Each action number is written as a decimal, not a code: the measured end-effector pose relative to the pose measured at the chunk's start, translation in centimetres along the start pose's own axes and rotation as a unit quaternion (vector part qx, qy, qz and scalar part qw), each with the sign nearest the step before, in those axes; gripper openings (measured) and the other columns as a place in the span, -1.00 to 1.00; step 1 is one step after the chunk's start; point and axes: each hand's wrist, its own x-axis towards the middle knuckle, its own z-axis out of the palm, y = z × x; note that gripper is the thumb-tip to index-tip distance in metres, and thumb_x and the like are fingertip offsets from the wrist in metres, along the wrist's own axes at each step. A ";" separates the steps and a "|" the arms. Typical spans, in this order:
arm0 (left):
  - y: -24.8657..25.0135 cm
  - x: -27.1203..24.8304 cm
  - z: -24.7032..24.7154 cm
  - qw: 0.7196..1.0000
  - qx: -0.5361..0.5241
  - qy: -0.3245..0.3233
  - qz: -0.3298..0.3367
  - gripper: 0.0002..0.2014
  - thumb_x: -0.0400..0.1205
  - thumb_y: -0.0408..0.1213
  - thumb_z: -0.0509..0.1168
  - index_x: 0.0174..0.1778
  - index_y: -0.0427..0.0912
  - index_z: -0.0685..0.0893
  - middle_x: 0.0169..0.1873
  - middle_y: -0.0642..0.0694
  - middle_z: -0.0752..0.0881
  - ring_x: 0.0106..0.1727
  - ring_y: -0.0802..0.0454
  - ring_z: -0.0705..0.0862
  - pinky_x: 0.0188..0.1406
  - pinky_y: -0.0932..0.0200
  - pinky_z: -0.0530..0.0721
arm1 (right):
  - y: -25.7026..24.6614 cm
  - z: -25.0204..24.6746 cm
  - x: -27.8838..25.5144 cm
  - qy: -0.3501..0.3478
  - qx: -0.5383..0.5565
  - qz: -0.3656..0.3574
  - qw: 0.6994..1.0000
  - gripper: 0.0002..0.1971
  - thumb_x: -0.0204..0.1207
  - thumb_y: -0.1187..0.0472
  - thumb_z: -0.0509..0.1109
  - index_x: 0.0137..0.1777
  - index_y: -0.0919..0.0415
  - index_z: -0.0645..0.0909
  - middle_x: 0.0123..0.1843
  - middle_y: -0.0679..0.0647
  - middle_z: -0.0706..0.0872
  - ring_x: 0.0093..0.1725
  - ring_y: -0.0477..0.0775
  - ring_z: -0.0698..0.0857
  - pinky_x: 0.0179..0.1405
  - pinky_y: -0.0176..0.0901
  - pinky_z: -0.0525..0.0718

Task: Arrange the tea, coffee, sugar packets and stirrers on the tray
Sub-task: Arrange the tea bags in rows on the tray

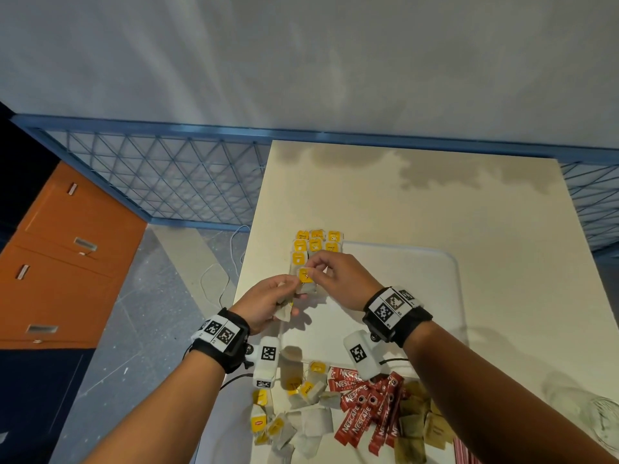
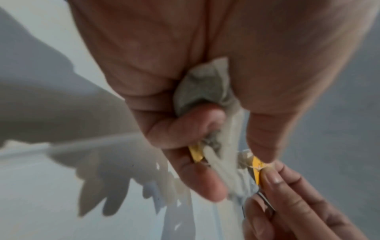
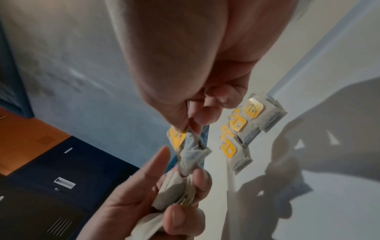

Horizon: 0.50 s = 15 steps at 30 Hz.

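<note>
Cream table (image 1: 418, 209), right hand (image 1: 338, 279) pinching crumpled paper tea bag (image 1: 306, 279)

Print on the laid-out tea bag tags (image 1: 315, 244) too small; stirrers (image 1: 464, 452) cut by bottom edge.

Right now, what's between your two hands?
A tea bag: the right hand pinches its yellow tag, and the left hand grips a bunch of bags. The head view shows it.
</note>
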 end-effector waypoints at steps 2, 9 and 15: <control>0.0 0.1 0.3 0.999 0.034 0.024 0.016 -0.80 0.57 -0.12 0.43 -0.03 -0.18 0.72 -0.12 -0.26 0.79 -0.46 -0.01 0.69 -0.40 0.20 0.61 | 0.2 0.1 -0.1 0.008 0.011 0.012 1.000 -0.88 0.69 0.10 0.41 0.14 0.03 0.73 -0.01 -0.12 0.75 -0.02 -0.17 0.70 0.01 -0.31 0.60; -0.8 0.9 0.7 0.990 0.098 0.094 0.045 -0.95 0.69 -0.35 0.40 -0.06 -0.26 0.71 -0.27 -0.21 0.80 -0.53 0.01 0.66 -0.52 0.24 0.56 | 1.9 2.1 -0.8 0.014 0.132 0.119 0.984 -0.93 0.61 0.09 0.49 -0.02 0.04 0.77 -0.19 -0.10 0.76 -0.22 -0.09 0.70 -0.13 -0.11 0.64; -1.4 1.7 1.1 0.982 0.143 0.119 0.037 -0.89 0.71 -0.41 0.34 0.04 -0.39 0.72 -0.26 -0.22 0.82 -0.54 -0.02 0.65 -0.49 0.21 0.61 | 3.3 3.1 0.2 0.089 0.090 0.160 0.979 -0.88 0.52 0.06 0.51 -0.24 -0.04 0.69 -0.29 -0.15 0.72 -0.29 -0.09 0.63 -0.14 -0.12 0.60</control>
